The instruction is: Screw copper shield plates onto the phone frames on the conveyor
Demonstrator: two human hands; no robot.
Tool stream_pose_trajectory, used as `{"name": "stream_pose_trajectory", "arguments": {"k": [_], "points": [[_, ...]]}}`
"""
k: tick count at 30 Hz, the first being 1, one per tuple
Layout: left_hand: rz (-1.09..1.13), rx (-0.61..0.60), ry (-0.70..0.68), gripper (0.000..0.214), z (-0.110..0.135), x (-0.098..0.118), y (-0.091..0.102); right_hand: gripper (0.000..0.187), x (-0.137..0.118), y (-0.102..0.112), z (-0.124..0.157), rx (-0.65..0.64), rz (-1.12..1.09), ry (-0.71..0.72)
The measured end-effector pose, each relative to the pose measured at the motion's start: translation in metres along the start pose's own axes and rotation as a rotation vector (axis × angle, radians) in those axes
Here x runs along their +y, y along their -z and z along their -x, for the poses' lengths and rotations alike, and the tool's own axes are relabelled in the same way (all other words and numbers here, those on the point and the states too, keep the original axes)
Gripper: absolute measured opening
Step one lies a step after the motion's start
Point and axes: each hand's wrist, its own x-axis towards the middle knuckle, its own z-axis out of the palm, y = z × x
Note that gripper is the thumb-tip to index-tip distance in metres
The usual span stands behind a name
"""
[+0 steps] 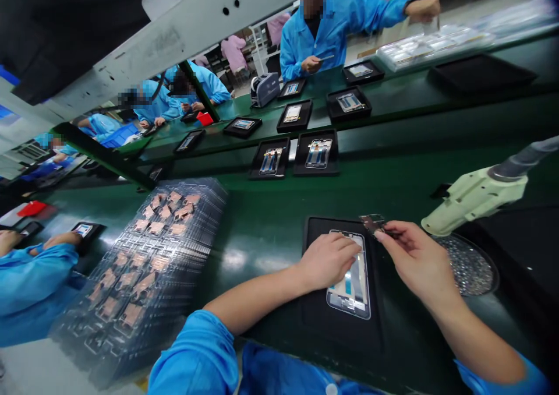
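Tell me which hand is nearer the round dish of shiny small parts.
Right hand: it is just left of the round dish of shiny small parts, pinching a small metal piece. The left hand is farther away, beyond the right hand, resting on a phone frame.

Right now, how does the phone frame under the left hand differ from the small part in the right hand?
The phone frame is far larger than the small metal part. The frame lies flat on the black mat under the left hand, while the part is held up at the mat's edge, pinched by the right hand. The frame looks pale and light-rimmed; the part looks dark and coppery. Both are held by a hand at the same mat.
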Motion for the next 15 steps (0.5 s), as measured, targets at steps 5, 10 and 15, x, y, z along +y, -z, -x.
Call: {"name": "stream_pose_trajectory", "arguments": {"k": [5, 10, 15], "points": [[-0.079, -0.122, 0.162, 0.024, -0.014, 0.011, 0.009, 0.05, 0.001, -0.002, 0.002, -0.059, 0.046, -0.003], [0.005, -0.219, 0.183, 0.017, -0.038, 0.001, 0.018, 0.047, 0.004, -0.003, 0.004, -0.076, 0.061, 0.019], [0.042, -0.155, 0.139, 0.014, -0.027, -0.003, 0.012, 0.042, 0.003, 0.001, 0.002, -0.084, 0.081, 0.058]]}}
